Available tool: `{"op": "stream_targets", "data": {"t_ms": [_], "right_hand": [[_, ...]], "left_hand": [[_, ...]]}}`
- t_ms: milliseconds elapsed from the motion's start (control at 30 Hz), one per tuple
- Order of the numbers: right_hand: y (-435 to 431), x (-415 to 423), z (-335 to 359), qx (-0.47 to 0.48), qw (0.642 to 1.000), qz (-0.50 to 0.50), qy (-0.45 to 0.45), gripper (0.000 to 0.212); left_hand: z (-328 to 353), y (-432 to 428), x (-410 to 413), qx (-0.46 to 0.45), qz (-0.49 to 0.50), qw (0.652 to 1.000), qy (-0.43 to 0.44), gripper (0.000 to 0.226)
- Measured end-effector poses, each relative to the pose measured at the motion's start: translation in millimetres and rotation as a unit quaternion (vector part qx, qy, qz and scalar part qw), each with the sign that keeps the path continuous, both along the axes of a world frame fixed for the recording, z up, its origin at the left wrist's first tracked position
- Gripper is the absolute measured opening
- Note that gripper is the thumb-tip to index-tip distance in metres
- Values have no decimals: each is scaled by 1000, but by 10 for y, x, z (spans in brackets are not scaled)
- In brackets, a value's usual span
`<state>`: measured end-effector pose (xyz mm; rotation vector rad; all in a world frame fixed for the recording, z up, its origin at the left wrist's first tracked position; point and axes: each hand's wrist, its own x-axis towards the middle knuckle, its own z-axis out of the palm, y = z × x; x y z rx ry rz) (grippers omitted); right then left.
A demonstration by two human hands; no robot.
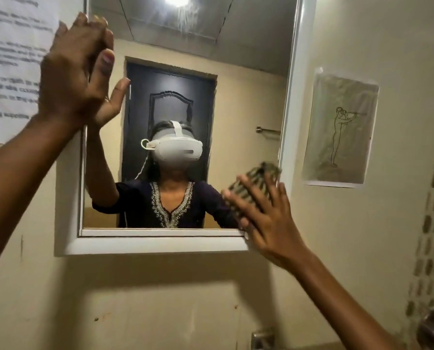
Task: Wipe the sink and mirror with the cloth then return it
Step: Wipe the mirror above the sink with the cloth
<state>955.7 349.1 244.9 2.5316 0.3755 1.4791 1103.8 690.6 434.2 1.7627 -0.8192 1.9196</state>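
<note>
Wall-mounted mirror (231, 102), white frame, rectangular, hung on a cream wall (160, 299). Left hand (72, 72): raised at the mirror's upper left corner, fingers straight and together, palm flat against the glass and frame edge, holding nothing; its reflection meets it palm to palm. Right hand (266, 218): at the mirror's lower right corner, fingers spread wide, palm pressing a cloth (253, 183) against the glass just above the bottom frame rail. Cloth: striped, olive and pale, bunched, its upper part showing beyond the fingertips, close to the right frame upright. Reflected in the glass: the person in a dark embroidered top wearing a white headset, a dark panelled door behind, a ceiling light, a metal rail. Printed notice (11, 66), white paper, blurred text, fixed to the wall left of the mirror, partly behind the left hand. Line drawing of a standing figure (342, 127), on paper, fixed to the wall right of the mirror. Metal fitting (261, 339) on the wall below, low in view. Sink not visible.
</note>
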Motion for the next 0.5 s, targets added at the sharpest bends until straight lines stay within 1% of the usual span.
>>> {"op": "stream_targets", "data": {"t_ms": [67,200,300,400,500], "right_hand": [[2,7,-243,19,1000,5,12,50],[247,57,-231,100,995,3,-19,51],[530,112,-248,134,990,-4,-41,55],[1045,225,-280,115,993,27,-26,69],[1742,393,-335,17,998,63,2,74]], "left_hand": [[-35,-14,-191,-6,-4,1000,-24,36],[-61,-62,-313,-18,-2,1000,-4,39],[-52,-37,-228,-28,4,999,-17,41],[-36,-48,-83,-29,-12,999,-9,46],[-48,-45,-15,-30,-24,999,21,52]]}}
